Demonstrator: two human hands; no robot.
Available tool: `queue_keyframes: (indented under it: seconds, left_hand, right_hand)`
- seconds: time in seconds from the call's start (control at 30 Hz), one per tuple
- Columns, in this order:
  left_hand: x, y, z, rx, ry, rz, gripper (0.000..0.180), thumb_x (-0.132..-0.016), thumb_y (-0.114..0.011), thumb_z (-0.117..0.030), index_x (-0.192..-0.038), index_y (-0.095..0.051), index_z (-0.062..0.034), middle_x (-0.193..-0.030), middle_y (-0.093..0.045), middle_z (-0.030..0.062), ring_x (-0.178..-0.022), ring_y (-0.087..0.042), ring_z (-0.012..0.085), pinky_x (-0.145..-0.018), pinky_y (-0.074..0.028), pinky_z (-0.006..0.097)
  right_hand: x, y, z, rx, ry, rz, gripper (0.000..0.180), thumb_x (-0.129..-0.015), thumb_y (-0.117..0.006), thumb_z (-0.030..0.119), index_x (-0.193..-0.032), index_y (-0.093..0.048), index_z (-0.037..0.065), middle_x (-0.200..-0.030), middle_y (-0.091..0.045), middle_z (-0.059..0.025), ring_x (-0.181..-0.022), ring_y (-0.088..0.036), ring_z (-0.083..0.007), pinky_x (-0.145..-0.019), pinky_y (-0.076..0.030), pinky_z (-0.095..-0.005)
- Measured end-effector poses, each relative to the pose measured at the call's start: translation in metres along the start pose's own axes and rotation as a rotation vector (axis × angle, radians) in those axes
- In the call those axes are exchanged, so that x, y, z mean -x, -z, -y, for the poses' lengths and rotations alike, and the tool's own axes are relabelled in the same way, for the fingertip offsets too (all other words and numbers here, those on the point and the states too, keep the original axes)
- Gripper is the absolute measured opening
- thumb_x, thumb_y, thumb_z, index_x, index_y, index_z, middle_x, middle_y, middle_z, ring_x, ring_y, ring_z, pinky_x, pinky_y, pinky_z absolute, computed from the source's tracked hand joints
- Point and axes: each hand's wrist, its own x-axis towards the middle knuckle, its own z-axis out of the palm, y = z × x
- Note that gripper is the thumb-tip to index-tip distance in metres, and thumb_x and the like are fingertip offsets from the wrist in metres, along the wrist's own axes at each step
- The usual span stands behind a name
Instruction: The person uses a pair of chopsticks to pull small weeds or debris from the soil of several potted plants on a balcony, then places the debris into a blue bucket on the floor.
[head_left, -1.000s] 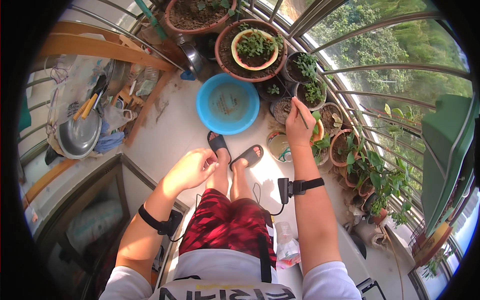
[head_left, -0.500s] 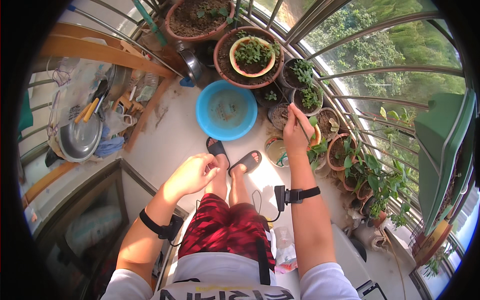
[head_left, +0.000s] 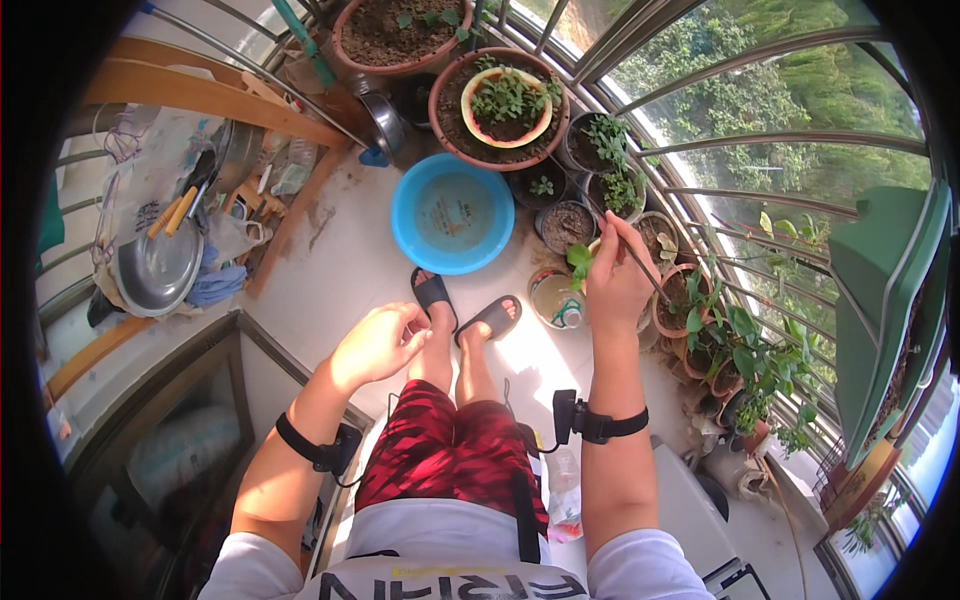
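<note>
My right hand (head_left: pixel 617 282) is raised over a row of small plant pots by the window rail and holds a thin stick (head_left: pixel 630 248) together with a small green seedling (head_left: pixel 579 258). Just below it sits a small round pot (head_left: pixel 553 297) on the floor. My left hand (head_left: pixel 380 340) hangs loosely curled above my left knee and holds nothing. A blue plastic basin (head_left: pixel 452 214) stands on the floor in front of my sandalled feet (head_left: pixel 465 305).
Large terracotta pots (head_left: pixel 499 102) with soil and seedlings stand at the back. Several small pots (head_left: pixel 684 300) line the curved window grille on the right. A wooden rack with a metal pan (head_left: pixel 155 270) and utensils is at the left. A glass door panel (head_left: pixel 175 455) is lower left.
My right hand has lifted a little and now shows the green seedling beside the stick. The view has shifted slightly downward. My left hand stays over my knee.
</note>
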Motion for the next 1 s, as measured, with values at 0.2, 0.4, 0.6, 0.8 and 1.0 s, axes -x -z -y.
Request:
queue_keyframes:
  seconds: [0.2, 0.4, 0.6, 0.8, 1.0]
  left_hand:
    - [0.001, 0.006, 0.015, -0.024, -0.046, -0.059, 0.019, -0.093, -0.071, -0.017, -0.099, -0.067, 0.0008, -0.088, -0.068, 0.0183, -0.081, -0.070, 0.0317, -0.074, -0.057, 0.042]
    - [0.007, 0.013, 0.023, 0.002, -0.058, -0.115, 0.019, -0.092, -0.071, -0.016, -0.099, -0.067, 0.0008, -0.088, -0.068, 0.0184, -0.081, -0.070, 0.0317, -0.074, -0.057, 0.042]
    - [0.011, 0.023, 0.033, 0.057, -0.065, -0.155, 0.020, -0.091, -0.071, -0.017, -0.096, -0.068, 0.0018, -0.088, -0.068, 0.0195, -0.081, -0.069, 0.0337, -0.074, -0.057, 0.042]
    - [0.011, 0.036, 0.047, 0.120, -0.085, -0.195, 0.019, -0.091, -0.071, -0.015, -0.097, -0.067, 0.0024, -0.086, -0.068, 0.0192, -0.077, -0.070, 0.0309, -0.071, -0.057, 0.041]
    - [0.015, 0.054, 0.068, 0.153, -0.051, -0.209, 0.020, -0.092, -0.071, -0.016, -0.098, -0.068, 0.0023, -0.086, -0.069, 0.0186, -0.077, -0.070, 0.0303, -0.072, -0.056, 0.040]
  right_hand:
    - [-0.049, 0.046, 0.080, -0.015, -0.083, 0.022, 0.016, -0.102, -0.058, 0.000, -0.112, -0.069, -0.008, -0.104, -0.075, -0.0153, -0.094, -0.076, -0.0204, -0.083, -0.061, -0.0291]
    - [-0.092, 0.053, 0.117, -0.026, 0.072, -0.049, 0.016, -0.103, -0.058, 0.000, -0.112, -0.068, -0.010, -0.106, -0.074, -0.0160, -0.097, -0.076, -0.0207, -0.085, -0.060, -0.0289]
    - [-0.174, 0.001, 0.106, -0.162, 0.047, 0.006, 0.017, -0.104, -0.060, 0.007, -0.108, -0.069, -0.006, -0.098, -0.076, -0.0126, -0.093, -0.076, -0.0171, -0.083, -0.060, -0.0276]
    - [-0.242, -0.062, 0.083, 0.076, 0.166, 0.108, 0.017, -0.100, -0.064, 0.013, -0.104, -0.073, -0.001, -0.087, -0.078, -0.0115, -0.084, -0.077, -0.0184, -0.077, -0.058, -0.0298]
    - [-0.285, -0.109, 0.068, 0.369, 0.198, 0.205, 0.023, -0.098, -0.063, 0.023, -0.097, -0.074, 0.003, -0.081, -0.078, -0.0096, -0.080, -0.075, -0.0285, -0.078, -0.057, -0.0382]
